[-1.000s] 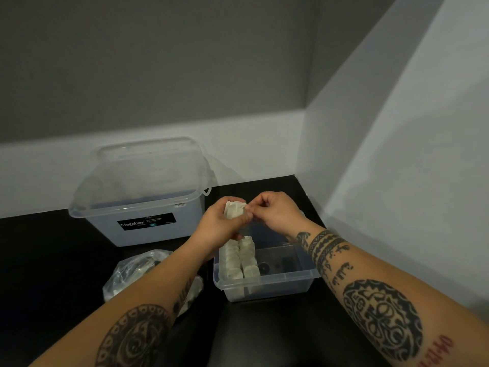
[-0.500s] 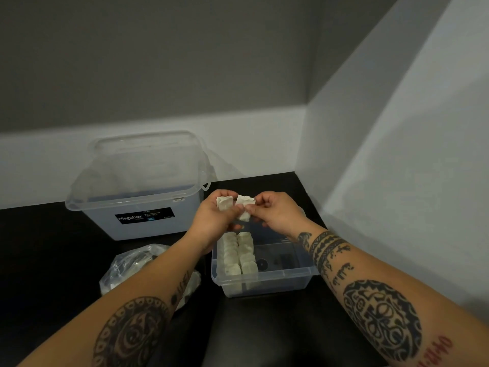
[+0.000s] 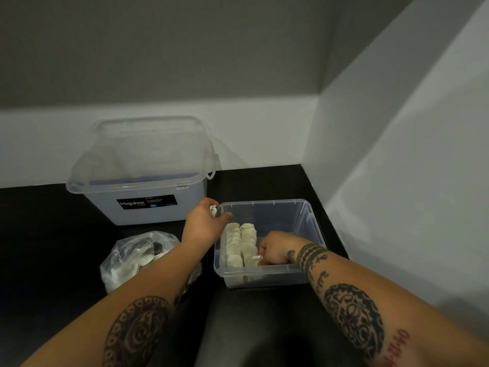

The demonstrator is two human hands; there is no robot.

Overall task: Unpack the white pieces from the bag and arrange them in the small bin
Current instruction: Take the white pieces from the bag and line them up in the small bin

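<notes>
1. R hand [image 3: 275, 251] is down inside the small bin [image 3: 312, 226], fingers curled, pinching a white piece [image 3: 256, 257] at the near end of the right-hand row.
2. L hand [image 3: 202, 225] is curled round a spare piece [image 3: 213, 210] at the bin's far-left corner, thumb over the rim.
3. Two rows of pieces [image 3: 239, 242] sit side by side, touching, along the bin's left side.
4. Step in hand, I'd say: seating that piece at the row's end. To do it well, keep it squared w/ its neighbour, snug it in, press lightly, and let go w/o knocking the row.
5. L's spare prob. goes next.
6. Bag [image 3: 132, 258] is on the desk [image 3: 264, 181] just left of the bin w/ more pieces inside, so there's plenty left. Big Megabox tub [image 3: 140, 181] stands behind, not in play.
</notes>
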